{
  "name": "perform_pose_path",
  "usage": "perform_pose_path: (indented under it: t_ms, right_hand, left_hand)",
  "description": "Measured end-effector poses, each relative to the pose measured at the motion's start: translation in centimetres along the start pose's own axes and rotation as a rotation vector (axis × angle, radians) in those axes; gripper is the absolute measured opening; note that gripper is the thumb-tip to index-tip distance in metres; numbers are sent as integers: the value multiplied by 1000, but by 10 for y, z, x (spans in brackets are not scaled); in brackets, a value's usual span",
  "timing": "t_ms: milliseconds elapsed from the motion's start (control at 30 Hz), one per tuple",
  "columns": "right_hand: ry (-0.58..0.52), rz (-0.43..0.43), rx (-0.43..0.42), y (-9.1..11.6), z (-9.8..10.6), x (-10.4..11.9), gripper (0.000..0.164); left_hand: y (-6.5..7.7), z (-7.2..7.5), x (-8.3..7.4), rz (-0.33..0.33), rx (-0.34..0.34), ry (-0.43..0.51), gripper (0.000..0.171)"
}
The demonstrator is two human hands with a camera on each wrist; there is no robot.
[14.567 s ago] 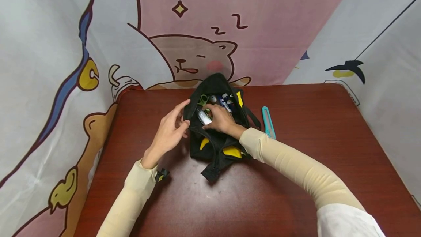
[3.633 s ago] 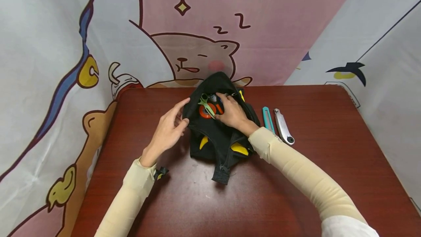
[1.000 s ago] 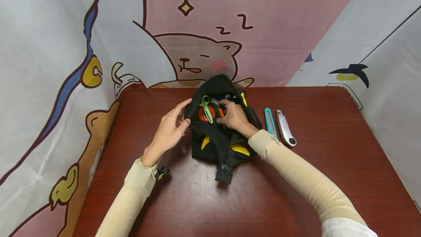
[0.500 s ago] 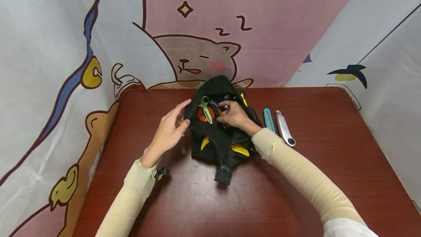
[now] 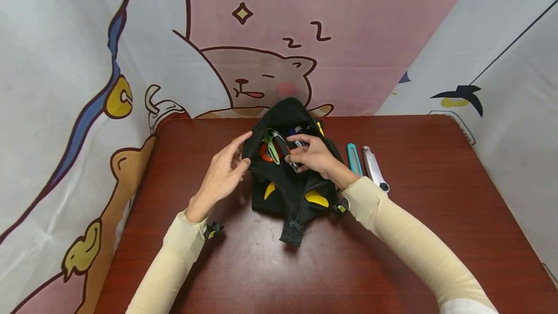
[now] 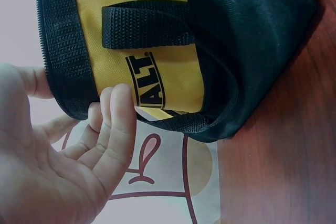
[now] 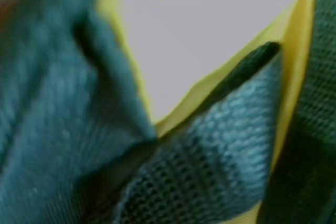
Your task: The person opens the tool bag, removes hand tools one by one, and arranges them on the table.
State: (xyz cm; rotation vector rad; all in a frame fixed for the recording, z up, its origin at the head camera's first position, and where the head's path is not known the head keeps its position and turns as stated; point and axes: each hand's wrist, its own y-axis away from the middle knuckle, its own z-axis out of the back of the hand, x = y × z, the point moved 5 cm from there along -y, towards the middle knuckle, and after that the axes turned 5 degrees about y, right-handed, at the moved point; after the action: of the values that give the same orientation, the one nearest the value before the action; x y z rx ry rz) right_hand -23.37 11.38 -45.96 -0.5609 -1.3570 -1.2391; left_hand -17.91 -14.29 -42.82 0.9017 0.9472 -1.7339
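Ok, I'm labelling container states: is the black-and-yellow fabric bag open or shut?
Open. The bag gapes in the head view, with pale-green scissors and an orange ring visible inside.

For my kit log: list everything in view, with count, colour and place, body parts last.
Table: 1, red-brown, centre
Backdrop: count unclear, pink and white, around table
Bag: 1, black and yellow, open on table
Scissors: 1, green, in bag
Ring: 1, orange-red, under scissors
Dark tool: 1, black with orange, bag's mouth
Blue-and-white items: count unclear, bag's right side
Cutter: 1, teal, right of bag
Folding tool: 1, silver, right of cutter
Sleeves: cream on both forearms, white at right elbow
Left grip: 1, bare, pinching bag's left rim
Right grip: 1, bare, holding dark tool
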Motion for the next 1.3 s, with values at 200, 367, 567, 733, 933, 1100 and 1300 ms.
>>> perform_pose_path:
  t_ms: [200, 367, 567, 733, 933, 1100, 1300]
  right_hand:
    - [-15, 12, -3, 12, 0, 6, 57]
    - [-17, 44, -15, 22, 2, 11, 54]
    - [-56, 82, -33, 38, 8, 19, 55]
    - [-69, 136, -66, 55, 16, 25, 57]
    - [-114, 197, -75, 70, 22, 21, 60]
    - [-161, 238, -104, 86, 31, 15, 60]
    - [-232, 278, -142, 103, 43, 4, 54]
  left_hand:
    - [0, 0, 0, 6, 6, -4, 67]
    - [0, 0, 0, 11, 8, -6, 67]
    - [-1, -1, 1, 14, 9, -3, 67]
    - [-1, -1, 0, 9, 7, 3, 67]
    - [0, 1, -1, -7, -2, -4, 66]
    - [-1, 0, -1, -8, -2, -5, 66]
    - [-1, -1, 0, -5, 0, -3, 67]
